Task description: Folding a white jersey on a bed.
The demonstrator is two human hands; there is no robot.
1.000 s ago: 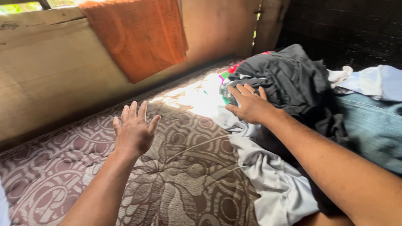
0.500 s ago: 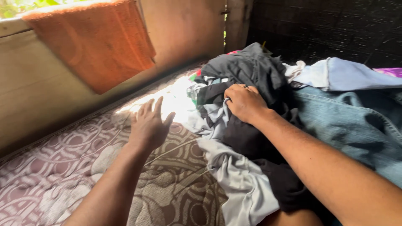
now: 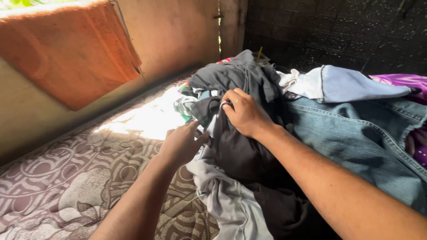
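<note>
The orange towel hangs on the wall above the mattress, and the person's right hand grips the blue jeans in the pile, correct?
Not quite. The head view shows the right hand gripping a dark grey garment, not the blue jeans beside it. The orange towel does hang above the mattress.

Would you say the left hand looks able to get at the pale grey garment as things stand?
Probably yes: the left hand is already at the edge of the pale grey garment, with only bare mattress beside it and nothing between.
</note>
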